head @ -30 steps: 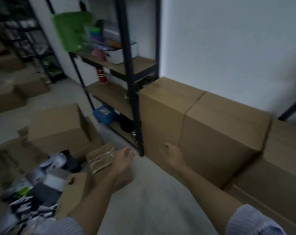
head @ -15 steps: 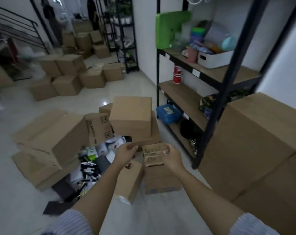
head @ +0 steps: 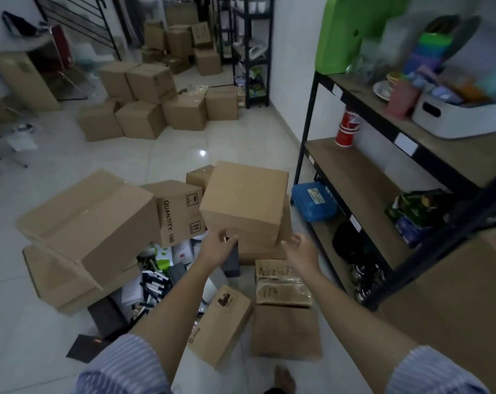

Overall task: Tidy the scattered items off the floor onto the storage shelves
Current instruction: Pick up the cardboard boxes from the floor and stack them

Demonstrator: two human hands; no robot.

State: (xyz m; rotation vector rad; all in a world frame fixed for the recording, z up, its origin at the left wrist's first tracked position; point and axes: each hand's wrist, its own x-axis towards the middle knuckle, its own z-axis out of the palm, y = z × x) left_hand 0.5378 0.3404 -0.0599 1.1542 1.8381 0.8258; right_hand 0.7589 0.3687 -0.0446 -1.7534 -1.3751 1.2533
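A plain cardboard box (head: 245, 200) sits on top of a heap of boxes in the middle of the floor. My left hand (head: 217, 245) is open just below its near left corner, fingers apart, holding nothing. My right hand (head: 299, 247) is open at its near right corner, palm turned inward, not touching it as far as I can tell. Under my arms lie a taped box with handwriting (head: 281, 282), a tilted brown box (head: 221, 325) and a pile of small packets and dark items (head: 153, 282). The black-framed storage shelves (head: 355, 177) stand to the right.
Large flat boxes (head: 90, 217) lie at the left of the heap. A blue case (head: 313, 201), red cups (head: 346, 129), a white bin (head: 457, 115) and a green board (head: 352, 29) occupy the shelves. More stacked boxes (head: 153, 109) stand at the back. My bare foot (head: 283, 379) shows at the bottom.
My view swung left from the wall and big boxes to the floor heap. Both hands rose from the taped box towards the plain box on top.
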